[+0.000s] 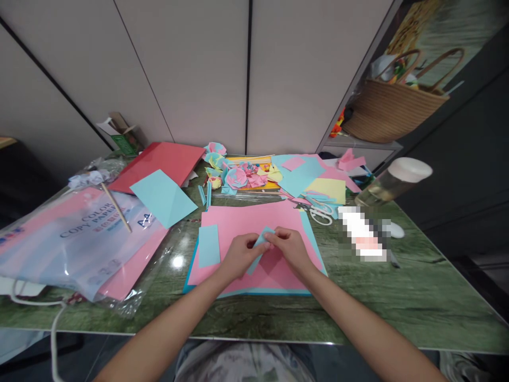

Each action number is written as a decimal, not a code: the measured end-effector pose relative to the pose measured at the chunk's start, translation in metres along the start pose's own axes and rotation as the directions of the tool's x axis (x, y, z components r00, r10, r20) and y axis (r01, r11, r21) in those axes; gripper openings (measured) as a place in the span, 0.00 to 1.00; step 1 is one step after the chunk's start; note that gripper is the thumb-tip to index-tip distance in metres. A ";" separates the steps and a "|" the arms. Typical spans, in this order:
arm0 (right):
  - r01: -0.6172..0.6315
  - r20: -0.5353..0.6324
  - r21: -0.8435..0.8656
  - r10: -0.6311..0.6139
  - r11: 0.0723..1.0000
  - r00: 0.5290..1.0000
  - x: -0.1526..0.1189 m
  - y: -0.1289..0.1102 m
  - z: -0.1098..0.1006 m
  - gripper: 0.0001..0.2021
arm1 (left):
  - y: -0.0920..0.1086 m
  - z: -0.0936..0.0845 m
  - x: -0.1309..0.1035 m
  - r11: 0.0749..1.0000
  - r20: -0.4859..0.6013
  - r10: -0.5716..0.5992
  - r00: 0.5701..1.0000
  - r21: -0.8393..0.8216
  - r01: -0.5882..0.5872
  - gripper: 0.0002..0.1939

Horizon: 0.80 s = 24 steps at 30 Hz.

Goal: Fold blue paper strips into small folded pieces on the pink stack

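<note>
Over a pink sheet (pixel 242 218) in the middle of the table, both hands hold one narrow light-blue paper strip (pixel 255 263). My left hand (pixel 242 255) pinches it from the left, thumb on top. My right hand (pixel 291 247) has its fingertips closed on the strip's upper end, almost touching the left thumb. The fingers partly cover the strip. A second light-blue rectangle (pixel 209 246) lies flat on the left side of the pink sheet. Blue sheets show under the pink one at its edges.
White-handled scissors (pixel 321 215) and paper scraps lie behind the sheets. Paper flowers (pixel 236 178) stand at the back. On the left are a plastic pack of colour paper (pixel 79 228) and a red folder (pixel 163 162); a bottle (pixel 392 180) stands right.
</note>
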State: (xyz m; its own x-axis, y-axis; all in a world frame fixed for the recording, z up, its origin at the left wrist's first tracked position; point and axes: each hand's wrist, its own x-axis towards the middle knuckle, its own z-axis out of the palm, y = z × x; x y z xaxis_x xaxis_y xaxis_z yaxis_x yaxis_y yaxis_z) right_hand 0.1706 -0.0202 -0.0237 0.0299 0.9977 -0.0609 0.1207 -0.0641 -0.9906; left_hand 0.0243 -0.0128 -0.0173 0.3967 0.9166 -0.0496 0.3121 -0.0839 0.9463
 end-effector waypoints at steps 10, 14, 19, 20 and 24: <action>-0.005 -0.022 0.003 0.005 1.000 1.000 -0.003 -0.002 0.003 0.16 | -0.004 0.002 0.000 1.000 -0.024 0.013 1.000 0.002 -0.013 0.17; -0.019 -0.024 0.034 0.020 0.999 1.000 -0.004 -0.004 0.004 0.16 | -0.006 0.002 0.001 1.000 -0.027 0.026 0.999 -0.011 -0.026 0.17; -0.019 0.001 0.084 0.019 0.996 1.000 -0.003 -0.001 0.003 0.15 | -0.008 0.002 0.001 1.000 -0.019 0.007 1.000 -0.026 -0.008 0.18; -0.019 0.014 0.095 0.018 0.995 1.000 -0.002 -0.001 0.003 0.15 | -0.008 0.002 0.000 1.000 -0.016 -0.004 1.000 -0.031 0.003 0.19; -0.038 0.034 0.126 0.034 0.991 0.999 -0.002 0.003 0.002 0.15 | -0.007 0.001 0.000 0.997 0.002 -0.026 1.000 -0.068 0.026 0.19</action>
State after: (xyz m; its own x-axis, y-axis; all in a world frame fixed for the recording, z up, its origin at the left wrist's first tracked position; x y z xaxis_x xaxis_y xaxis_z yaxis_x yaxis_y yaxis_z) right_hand 0.1688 -0.0220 -0.0269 0.0005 0.9952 -0.0984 -0.0070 -0.0984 -0.9951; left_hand 0.0232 -0.0129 -0.0245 0.3901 0.9177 -0.0750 0.2633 -0.0331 0.9641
